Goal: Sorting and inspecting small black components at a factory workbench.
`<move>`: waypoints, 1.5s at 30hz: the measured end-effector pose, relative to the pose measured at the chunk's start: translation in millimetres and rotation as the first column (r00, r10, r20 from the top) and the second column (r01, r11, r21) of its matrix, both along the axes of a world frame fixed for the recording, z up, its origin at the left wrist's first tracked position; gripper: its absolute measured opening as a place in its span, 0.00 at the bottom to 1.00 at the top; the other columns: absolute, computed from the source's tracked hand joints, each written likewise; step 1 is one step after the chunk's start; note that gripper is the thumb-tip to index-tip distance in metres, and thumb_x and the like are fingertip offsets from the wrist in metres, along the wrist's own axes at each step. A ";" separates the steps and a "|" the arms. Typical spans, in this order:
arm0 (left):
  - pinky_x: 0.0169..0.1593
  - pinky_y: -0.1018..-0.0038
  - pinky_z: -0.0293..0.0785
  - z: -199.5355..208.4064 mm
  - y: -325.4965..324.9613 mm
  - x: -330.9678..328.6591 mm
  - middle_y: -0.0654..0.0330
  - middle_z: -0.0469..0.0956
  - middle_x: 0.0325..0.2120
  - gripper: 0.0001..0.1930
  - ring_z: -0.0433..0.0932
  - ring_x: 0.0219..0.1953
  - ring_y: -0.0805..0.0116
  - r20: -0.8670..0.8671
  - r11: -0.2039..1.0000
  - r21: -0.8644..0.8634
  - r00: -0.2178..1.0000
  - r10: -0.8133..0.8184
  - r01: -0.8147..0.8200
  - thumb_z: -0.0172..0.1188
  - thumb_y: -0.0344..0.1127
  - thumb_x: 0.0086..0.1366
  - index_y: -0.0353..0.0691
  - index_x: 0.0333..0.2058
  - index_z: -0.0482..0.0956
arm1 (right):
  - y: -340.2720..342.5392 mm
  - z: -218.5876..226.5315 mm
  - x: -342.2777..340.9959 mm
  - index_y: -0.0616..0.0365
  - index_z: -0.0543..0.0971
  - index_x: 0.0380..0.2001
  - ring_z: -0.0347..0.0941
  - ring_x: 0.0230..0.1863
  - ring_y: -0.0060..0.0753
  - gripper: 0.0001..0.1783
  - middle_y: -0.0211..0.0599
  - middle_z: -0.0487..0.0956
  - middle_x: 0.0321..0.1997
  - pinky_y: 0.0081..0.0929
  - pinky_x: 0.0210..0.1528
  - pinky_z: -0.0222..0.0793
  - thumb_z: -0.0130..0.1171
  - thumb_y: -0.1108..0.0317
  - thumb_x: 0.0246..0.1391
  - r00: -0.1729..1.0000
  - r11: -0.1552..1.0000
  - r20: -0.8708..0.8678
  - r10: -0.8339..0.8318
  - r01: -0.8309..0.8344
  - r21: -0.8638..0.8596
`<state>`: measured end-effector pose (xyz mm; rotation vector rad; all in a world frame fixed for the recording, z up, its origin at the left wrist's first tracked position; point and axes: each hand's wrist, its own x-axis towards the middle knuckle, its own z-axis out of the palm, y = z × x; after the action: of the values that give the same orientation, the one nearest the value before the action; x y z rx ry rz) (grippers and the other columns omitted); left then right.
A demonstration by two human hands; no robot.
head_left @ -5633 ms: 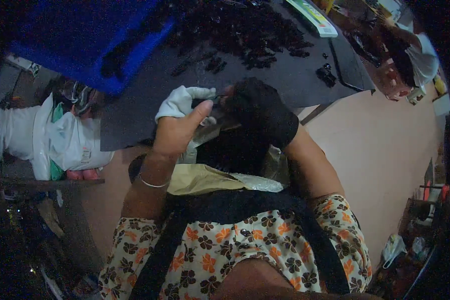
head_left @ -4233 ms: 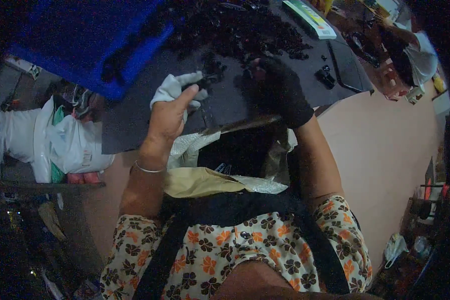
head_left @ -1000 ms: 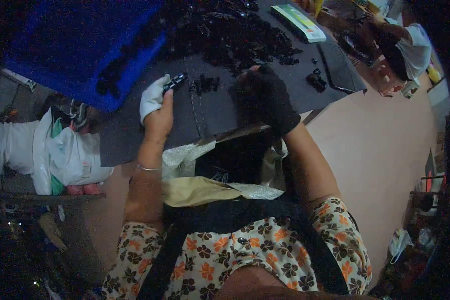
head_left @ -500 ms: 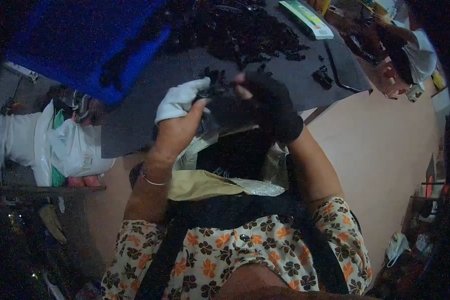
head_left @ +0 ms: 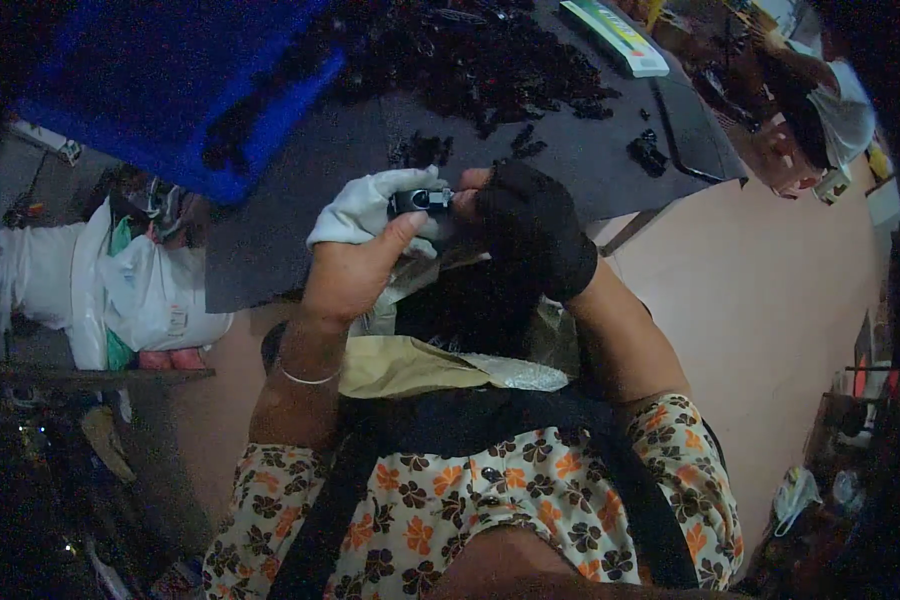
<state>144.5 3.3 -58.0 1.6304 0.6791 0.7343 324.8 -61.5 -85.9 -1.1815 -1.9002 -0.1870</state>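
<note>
My left hand, in a white glove that leaves the thumb bare, grips a small black plastic part between thumb and fingers. At the right end of that part, a small light-coloured piece shows. My right hand wears a black glove with bare fingertips, and these are pinched together against that end. Whether they hold a piece of their own is hidden. Both hands are over the near edge of the grey table. Just beyond them lie a few loose black parts.
A large heap of black parts covers the far table, beside a blue bin. A white-and-green box lies at the far right, near a black bent rod. Below my hands an open bag sits at my lap. White sacks stand left.
My hands have come together. My right hand moved slightly left and down onto the part's end, and the black part in my left hand now shows clearly.
</note>
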 end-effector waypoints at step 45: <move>0.42 0.62 0.71 18.5 213.5 157.8 0.58 0.74 0.40 0.10 0.73 0.41 0.51 -0.565 0.377 0.821 0.706 0.426 0.429 0.56 0.43 0.52 0.46 0.30 0.77 | 15.5 -17.1 47.7 0.56 0.76 0.34 0.70 0.35 0.49 0.13 0.47 0.73 0.32 0.39 0.39 0.66 0.55 0.68 0.41 0.875 0.832 0.259 -0.409 0.474 -0.288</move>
<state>302.3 216.8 -39.6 3.1522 0.8546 0.4141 372.6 -46.1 -103.0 -1.9059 -1.8327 -0.2284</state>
